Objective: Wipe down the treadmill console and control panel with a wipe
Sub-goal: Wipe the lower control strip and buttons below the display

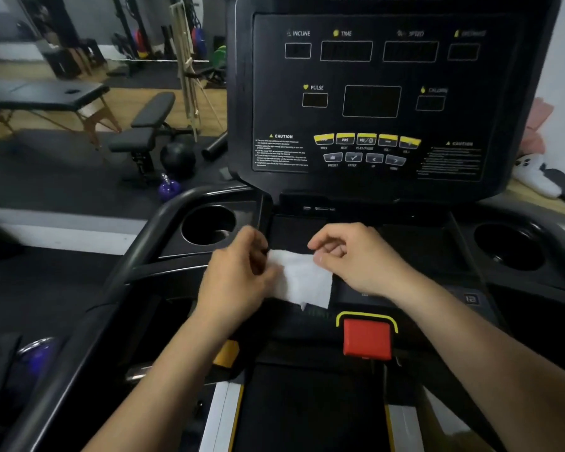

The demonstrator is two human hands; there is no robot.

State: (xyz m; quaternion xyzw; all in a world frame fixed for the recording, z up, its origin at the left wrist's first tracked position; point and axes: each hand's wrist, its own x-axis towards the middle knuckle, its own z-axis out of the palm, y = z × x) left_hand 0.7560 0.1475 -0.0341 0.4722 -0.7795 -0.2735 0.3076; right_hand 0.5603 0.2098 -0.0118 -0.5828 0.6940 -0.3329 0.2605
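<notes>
A white wipe hangs spread between my two hands, just above the lower control panel of the black treadmill. My left hand pinches its left edge and my right hand pinches its upper right corner. The upright console with dark displays and a row of yellow buttons rises behind the hands. Part of the lower panel is hidden by the wipe and my hands.
A cup holder sits left of the hands and another cup holder to the right. A red safety key is just below the wipe. The left handrail curves past. A weight bench and a purple kettlebell stand on the gym floor.
</notes>
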